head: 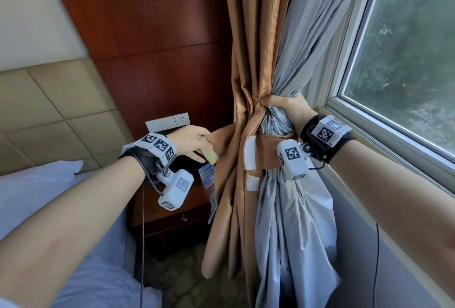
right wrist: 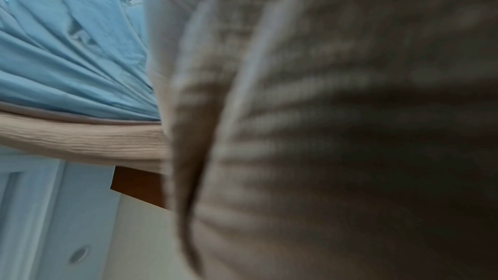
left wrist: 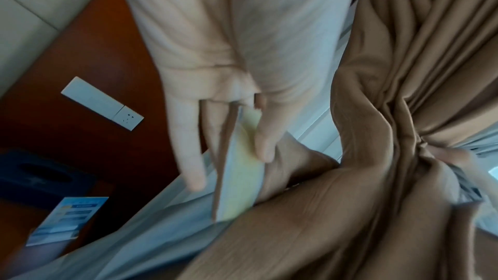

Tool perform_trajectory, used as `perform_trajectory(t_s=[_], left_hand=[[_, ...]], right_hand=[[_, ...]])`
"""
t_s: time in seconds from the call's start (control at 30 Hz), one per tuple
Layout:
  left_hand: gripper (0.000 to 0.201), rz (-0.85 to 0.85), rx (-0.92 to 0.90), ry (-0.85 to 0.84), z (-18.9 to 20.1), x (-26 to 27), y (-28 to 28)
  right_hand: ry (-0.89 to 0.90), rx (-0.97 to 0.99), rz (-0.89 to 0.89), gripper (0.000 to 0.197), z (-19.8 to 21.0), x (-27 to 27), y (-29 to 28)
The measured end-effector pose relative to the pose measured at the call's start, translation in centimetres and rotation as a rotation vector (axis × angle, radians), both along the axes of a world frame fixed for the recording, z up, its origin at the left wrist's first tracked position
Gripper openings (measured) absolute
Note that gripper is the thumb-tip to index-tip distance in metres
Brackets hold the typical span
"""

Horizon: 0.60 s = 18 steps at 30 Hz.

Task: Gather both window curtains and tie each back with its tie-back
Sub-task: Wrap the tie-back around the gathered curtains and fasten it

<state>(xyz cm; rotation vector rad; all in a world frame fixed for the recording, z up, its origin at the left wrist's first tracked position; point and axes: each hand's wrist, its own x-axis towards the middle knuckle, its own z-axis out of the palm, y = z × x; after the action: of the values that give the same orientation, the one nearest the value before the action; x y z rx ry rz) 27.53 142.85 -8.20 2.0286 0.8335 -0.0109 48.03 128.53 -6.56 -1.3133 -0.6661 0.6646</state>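
Note:
A brown curtain [head: 253,49] with grey-blue lining [head: 295,221] hangs bunched beside the window. My right hand [head: 278,104] grips the bunch at its narrowest point, thumb in front and fingers hidden behind the fabric. A brown tie-back [head: 267,151] lies across the bunch just below, showing a white fastening strip [head: 250,152]. My left hand [head: 200,145] is to the left of the curtain and pinches the tie-back's loose end [left wrist: 239,178], a pale yellow patch, between thumb and fingers. The right wrist view is filled by blurred brown curtain fabric [right wrist: 323,114], with lining [right wrist: 67,61] and tie-back [right wrist: 81,142] at its left.
A dark wooden nightstand [head: 172,211] stands under my left hand, with a blue card [head: 208,174] and a black box [left wrist: 40,174] on it. A white socket plate [head: 170,120] sits on the wood panel. Bed [head: 49,197] at left, window [head: 406,61] and sill at right.

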Motion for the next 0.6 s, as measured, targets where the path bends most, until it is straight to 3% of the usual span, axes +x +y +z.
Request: perform_trajectory(t_s=[0.1, 0.2, 0.3, 0.4, 0.53, 0.6], left_hand=[[0.014, 0.042, 0.036, -0.121, 0.1, 0.1, -0.6], [0.025, -0.053, 0.302, -0.077, 0.9, 1.0, -2.2], [0.017, -0.185, 0.552, 0.024, 2.1, 1.1, -3.5], [0.025, -0.199, 0.716, 0.096, 3.7, 0.0, -4.2], [0.023, -0.361, 0.785, 0.028, 6.0, -1.8, -5.3], [0.022, -0.382, 0.793, -0.010, 6.5, -2.2, -5.2]], right_hand=[[-0.021, -0.030, -0.053, 0.049, 0.2, 0.2, -0.3], [-0.042, -0.053, -0.132, 0.042, 0.5, 0.1, 0.0], [-0.056, -0.090, -0.223, 0.053, 0.8, 0.1, 0.6], [-0.063, -0.156, -0.310, 0.064, 1.2, 0.5, 0.8], [-0.083, -0.203, -0.371, 0.081, 1.7, 0.5, 1.0], [-0.093, -0.210, -0.399, 0.080, 1.6, 0.0, 1.2]])
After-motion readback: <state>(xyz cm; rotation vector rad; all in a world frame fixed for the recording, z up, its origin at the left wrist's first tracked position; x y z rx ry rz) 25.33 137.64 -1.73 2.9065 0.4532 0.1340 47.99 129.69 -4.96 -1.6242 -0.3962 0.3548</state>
